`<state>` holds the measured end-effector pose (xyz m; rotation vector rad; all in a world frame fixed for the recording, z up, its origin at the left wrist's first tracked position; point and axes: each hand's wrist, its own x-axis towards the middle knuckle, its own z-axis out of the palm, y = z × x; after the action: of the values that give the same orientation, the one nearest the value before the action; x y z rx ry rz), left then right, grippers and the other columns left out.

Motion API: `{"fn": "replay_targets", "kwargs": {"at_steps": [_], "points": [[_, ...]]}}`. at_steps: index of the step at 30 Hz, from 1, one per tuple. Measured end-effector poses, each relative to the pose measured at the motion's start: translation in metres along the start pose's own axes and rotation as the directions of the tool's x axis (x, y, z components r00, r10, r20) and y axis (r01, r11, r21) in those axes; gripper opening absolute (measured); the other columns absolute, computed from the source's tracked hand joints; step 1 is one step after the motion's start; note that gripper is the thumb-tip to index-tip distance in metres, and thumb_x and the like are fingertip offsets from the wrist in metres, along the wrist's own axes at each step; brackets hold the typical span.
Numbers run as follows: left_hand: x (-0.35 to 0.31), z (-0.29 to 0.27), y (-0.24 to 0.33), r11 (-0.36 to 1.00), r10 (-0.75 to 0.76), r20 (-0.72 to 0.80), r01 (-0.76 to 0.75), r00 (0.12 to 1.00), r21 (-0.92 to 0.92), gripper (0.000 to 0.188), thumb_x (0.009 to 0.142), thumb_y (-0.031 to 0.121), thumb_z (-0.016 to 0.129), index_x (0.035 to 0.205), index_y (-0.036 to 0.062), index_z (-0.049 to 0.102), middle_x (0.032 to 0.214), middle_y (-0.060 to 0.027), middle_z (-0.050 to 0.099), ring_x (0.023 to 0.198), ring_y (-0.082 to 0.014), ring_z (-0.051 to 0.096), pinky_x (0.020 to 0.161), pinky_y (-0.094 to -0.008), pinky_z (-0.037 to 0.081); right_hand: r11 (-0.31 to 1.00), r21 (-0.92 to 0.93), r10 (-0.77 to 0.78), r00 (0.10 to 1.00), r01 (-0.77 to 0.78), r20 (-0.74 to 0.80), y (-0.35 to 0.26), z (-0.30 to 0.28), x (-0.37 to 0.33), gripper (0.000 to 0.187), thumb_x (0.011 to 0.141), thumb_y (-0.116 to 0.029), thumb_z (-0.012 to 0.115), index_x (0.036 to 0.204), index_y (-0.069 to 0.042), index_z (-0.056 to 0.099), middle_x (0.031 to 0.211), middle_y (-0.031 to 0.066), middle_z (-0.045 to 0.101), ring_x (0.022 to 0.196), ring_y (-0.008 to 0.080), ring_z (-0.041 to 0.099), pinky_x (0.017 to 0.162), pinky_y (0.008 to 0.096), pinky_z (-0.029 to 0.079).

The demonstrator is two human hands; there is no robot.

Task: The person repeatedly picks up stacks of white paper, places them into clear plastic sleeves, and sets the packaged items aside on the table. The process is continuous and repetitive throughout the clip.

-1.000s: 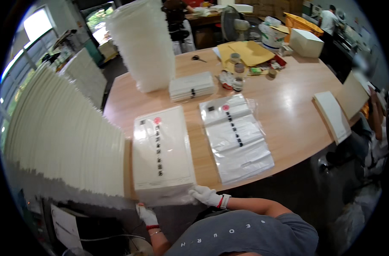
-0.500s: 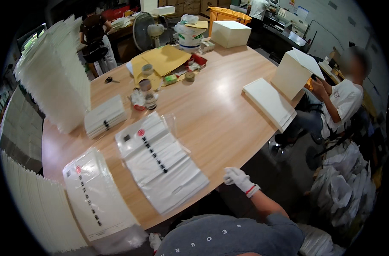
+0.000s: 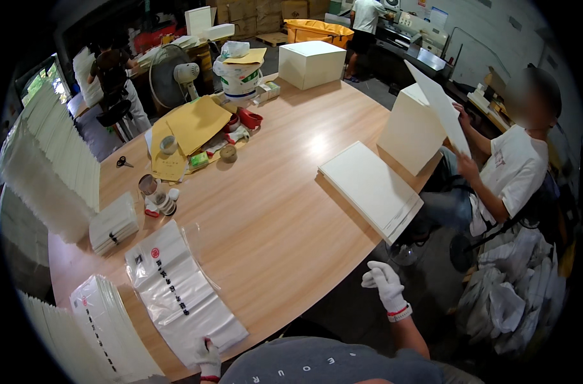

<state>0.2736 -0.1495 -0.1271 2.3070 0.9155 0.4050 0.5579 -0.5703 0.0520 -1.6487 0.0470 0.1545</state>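
A broad, curved table of pale wood fills the view, seen from above by a seated person wearing white work gloves. Along its left edge runs a long fanned row of white flat packets, and a stack of white boards lies near the right edge, where a co-worker in a white shirt handles a sheet. Close to the person lies a clear plastic bag with a red seal and dark print, flat on the tabletop, beside a pile of similar bags. The left hand presses on the bag's near end, fingers flat rather than gripping. The right hand hangs off the table, empty, fingers loosely apart. Judging from this, holding the slippery film down firmly while the free hand returns would keep the bag square.
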Motion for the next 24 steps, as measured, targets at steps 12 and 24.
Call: {"fn": "replay_targets", "kwargs": {"at_steps": [12, 24], "points": [[0.029, 0.003, 0.078, 0.908, -0.134, 0.140, 0.065, 0.981, 0.415, 0.023, 0.067, 0.014, 0.064, 0.086, 0.0054, 0.056, 0.097, -0.0146, 0.050, 0.094, -0.0338, 0.046, 0.081, -0.0413, 0.040, 0.868, -0.378, -0.421, 0.882, 0.323, -0.213, -0.091, -0.113, 0.217, 0.034, 0.084, -0.022, 0.056, 0.111, -0.001, 0.053, 0.087, 0.0069, 0.058, 0.076, 0.0193, 0.055, 0.076, 0.0264, 0.045], [0.010, 0.002, 0.074, 0.862, -0.332, 0.162, 0.229, 0.929, 0.452, 0.033, 0.069, 0.021, 0.063, 0.096, 0.0074, 0.051, 0.095, -0.0195, 0.054, 0.085, -0.0393, 0.053, 0.075, -0.0477, 0.043, 0.387, -0.850, 0.048, 0.929, -0.357, -0.367, 0.052, -0.159, 0.436, 0.069, 0.083, -0.060, 0.029, 0.123, -0.007, 0.047, 0.120, 0.0217, 0.051, 0.112, 0.0361, 0.047, 0.094, 0.0424, 0.036]]}}
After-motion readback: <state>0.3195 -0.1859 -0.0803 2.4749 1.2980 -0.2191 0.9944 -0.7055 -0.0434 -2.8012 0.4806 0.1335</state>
